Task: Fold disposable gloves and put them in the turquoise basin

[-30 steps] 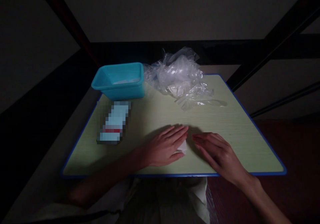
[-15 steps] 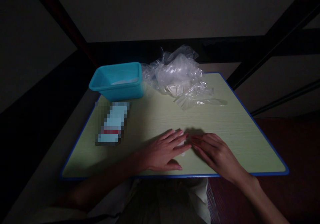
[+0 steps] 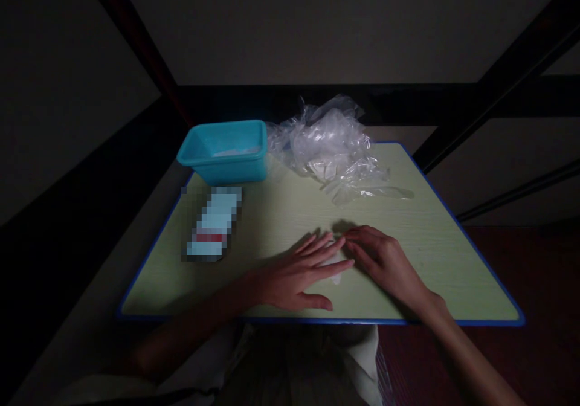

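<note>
My left hand point(image 3: 301, 276) lies flat on the table with its fingers spread. Beneath those fingers is a small white flat piece point(image 3: 336, 278), mostly covered, so its kind and full shape do not show. My right hand point(image 3: 383, 258) is curled just to the right, its fingertips pinched together at the far edge of the white piece, close to the left fingertips. Whatever may be between the right fingertips is too small to make out.
A turquoise plastic basin point(image 3: 235, 169) stands at the table's back left, with something white inside. Beside it lies a crumpled clear plastic bag point(image 3: 330, 140) holding pale pieces. A blurred-out phone-like object point(image 3: 215, 222) rests at the left. The pale table point(image 3: 430, 243) has a blue edge.
My right hand has moved slightly up and left, its fingertips now at the left fingertips. The left fingers are spread wider. The whole view has shifted a little.
</note>
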`<state>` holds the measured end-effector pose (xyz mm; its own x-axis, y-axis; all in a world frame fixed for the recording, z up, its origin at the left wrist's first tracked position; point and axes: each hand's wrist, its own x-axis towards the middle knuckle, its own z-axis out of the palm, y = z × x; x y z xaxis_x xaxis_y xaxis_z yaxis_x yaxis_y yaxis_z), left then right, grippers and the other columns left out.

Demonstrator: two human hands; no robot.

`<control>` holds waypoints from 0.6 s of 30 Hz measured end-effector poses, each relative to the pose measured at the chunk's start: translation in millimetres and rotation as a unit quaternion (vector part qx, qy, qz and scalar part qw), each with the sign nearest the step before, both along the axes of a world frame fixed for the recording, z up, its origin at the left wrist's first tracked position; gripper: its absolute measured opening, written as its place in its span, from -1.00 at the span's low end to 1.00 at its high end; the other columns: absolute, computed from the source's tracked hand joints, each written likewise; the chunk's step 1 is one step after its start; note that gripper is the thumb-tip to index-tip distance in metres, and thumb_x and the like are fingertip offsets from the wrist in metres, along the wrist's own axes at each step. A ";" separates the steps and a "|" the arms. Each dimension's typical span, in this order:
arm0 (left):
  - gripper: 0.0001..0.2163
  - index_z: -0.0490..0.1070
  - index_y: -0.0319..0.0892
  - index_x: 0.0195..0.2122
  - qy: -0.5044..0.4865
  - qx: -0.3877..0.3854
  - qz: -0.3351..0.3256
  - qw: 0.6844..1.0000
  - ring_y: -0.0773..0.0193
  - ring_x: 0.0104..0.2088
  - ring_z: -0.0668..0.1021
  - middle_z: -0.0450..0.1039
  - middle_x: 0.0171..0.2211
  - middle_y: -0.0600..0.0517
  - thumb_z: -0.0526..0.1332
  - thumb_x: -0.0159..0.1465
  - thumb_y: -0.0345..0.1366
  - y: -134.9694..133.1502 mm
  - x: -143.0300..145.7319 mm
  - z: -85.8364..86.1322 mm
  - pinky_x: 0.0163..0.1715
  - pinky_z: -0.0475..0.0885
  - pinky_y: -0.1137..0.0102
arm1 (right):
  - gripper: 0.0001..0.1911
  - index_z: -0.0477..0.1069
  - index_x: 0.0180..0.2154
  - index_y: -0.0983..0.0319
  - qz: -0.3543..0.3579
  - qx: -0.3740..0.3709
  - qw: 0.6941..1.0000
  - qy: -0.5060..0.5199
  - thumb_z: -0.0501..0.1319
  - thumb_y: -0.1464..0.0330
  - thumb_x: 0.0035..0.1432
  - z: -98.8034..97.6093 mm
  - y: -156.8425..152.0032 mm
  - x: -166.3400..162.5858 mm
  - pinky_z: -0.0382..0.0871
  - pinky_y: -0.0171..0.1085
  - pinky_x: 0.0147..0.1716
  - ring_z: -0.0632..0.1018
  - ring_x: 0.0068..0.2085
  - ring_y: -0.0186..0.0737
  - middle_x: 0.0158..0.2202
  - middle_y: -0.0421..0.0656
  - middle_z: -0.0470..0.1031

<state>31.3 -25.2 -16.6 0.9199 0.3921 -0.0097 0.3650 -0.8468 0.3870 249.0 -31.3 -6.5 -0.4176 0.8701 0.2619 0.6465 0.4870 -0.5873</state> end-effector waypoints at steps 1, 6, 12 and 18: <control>-0.32 -0.07 -0.11 0.28 -0.009 -0.014 0.003 1.000 -0.06 0.30 -0.19 -0.28 0.32 -0.16 0.08 0.22 0.08 0.1 -2.2 3.2 0.23 -0.18 0.06 | -0.74 0.49 -0.22 0.24 -0.008 -0.012 1.000 0.014 0.04 0.37 0.21 -0.8 2.5 -2.1 0.38 -0.09 -0.19 0.52 -0.19 -0.11 -0.23 -0.06 0.53; -0.45 -0.12 -0.24 0.28 -0.078 -0.053 0.131 0.987 0.15 0.31 -0.14 -0.18 0.32 -0.17 0.02 0.33 -0.20 3.1 -12.8 3.4 0.26 -0.14 0.18 | -0.78 0.43 -0.22 0.25 -0.031 -0.039 0.998 0.031 0.09 0.28 0.20 -8.5 12.4 -13.3 0.35 -0.11 -0.24 0.47 -0.25 -0.12 -0.29 -0.05 0.46; -0.37 -0.06 -0.25 0.26 -0.100 -0.096 0.166 0.976 0.08 0.30 -0.04 -0.05 0.29 -0.22 0.18 0.23 -0.25 13.3 -14.1 -11.2 0.25 -0.06 0.13 | -0.76 0.36 -0.35 0.20 -0.023 -0.050 0.997 -0.046 0.34 0.29 -0.07 -15.4 15.1 -24.2 0.27 -0.11 -0.28 0.37 -0.25 -0.06 -0.32 -0.09 0.37; -0.32 0.12 -0.15 0.18 -0.215 -0.237 0.249 0.914 0.02 0.19 0.25 0.24 0.16 -0.16 0.33 0.03 -0.41 15.5 -5.5 -10.5 0.17 0.12 0.13 | -0.77 0.19 -0.46 0.18 0.004 -0.211 0.965 0.158 0.27 0.44 -0.09 -13.5 14.6 -33.6 0.18 -0.31 -0.51 0.33 -0.50 -0.31 -0.52 -0.29 0.31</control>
